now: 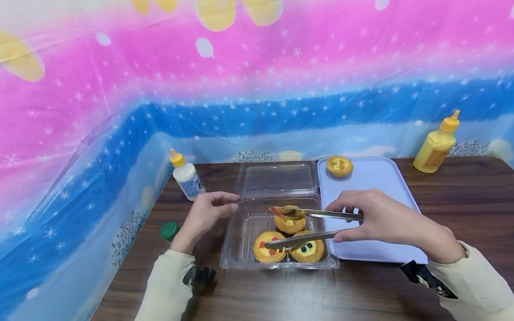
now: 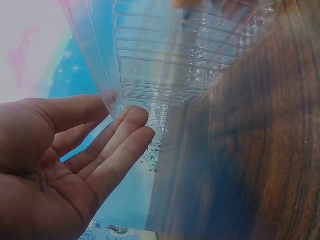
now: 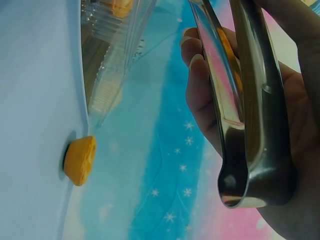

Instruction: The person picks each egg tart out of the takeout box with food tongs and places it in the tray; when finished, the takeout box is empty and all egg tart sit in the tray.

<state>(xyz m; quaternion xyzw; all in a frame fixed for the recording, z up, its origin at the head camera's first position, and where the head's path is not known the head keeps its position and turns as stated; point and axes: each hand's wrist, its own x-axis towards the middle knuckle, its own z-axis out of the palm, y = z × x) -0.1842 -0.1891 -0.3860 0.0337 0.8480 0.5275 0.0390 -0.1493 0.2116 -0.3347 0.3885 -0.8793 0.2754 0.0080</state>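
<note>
My right hand [image 1: 387, 218] grips metal tongs [image 3: 260, 125] near their joined end. In the head view their arms are spread above a clear plastic container [image 1: 241, 249] with its lid folded back. Three egg tarts are in it: a tart with red pieces [image 1: 265, 254], a tart with dark berries [image 1: 309, 254] and a rear tart [image 1: 290, 225], partly hidden by the tongs. Whether the tongs touch a tart I cannot tell. My left hand [image 1: 209, 211] pinches the container's rear left corner between thumb and fingers [image 2: 122, 145].
A pale lavender tray [image 1: 373, 178] stands right of the container, with another tart [image 1: 339, 166] at its far left corner. A white squeeze bottle [image 1: 188, 178] and a green lid [image 1: 170, 230] are on the left. At the back right stands a yellow squeeze bottle [image 1: 435, 145]. Patterned cloth [image 1: 261, 89] hangs behind.
</note>
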